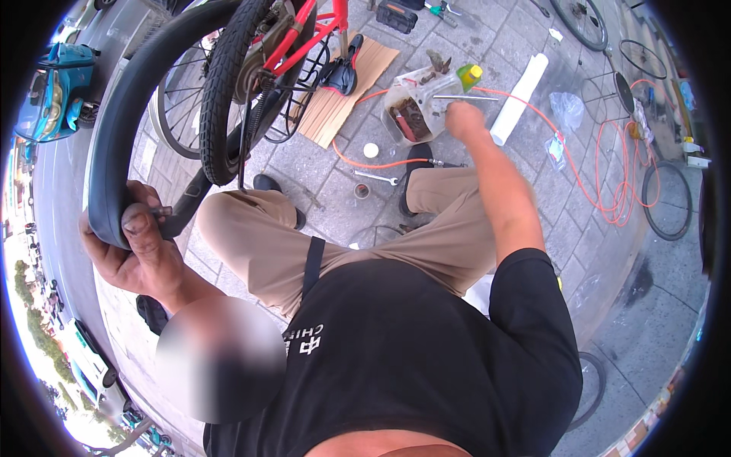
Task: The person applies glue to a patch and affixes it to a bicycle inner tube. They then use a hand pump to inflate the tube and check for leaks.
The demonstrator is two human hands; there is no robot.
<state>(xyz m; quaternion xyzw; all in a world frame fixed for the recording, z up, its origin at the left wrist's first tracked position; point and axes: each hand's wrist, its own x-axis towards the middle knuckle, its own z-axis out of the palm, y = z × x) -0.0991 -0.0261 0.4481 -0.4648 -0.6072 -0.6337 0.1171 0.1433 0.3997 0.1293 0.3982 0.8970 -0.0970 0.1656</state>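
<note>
My left hand [141,247] grips a black inflated inner tube [114,145], with the thumb pressed on it close to the valve stem. The tube arches up beside the rear wheel of a red bicycle [285,49], whose black tyre [221,99] stands near it. My right hand [464,122] reaches out to the right edge of a cut plastic container [400,91] with dark bits and a red-handled tool in it. A metal rod [483,97] lies across just above that hand. Its fingers are hidden, so whether it holds anything does not show.
The bicycle's saddle [340,72] rests on cardboard [316,126]. Near my feet are a wrench [377,177], a small round tin [362,190] and a white cap [371,150]. A yellow-green bottle [470,75], a white roll [520,99] and an orange hose [582,186] lie to the right.
</note>
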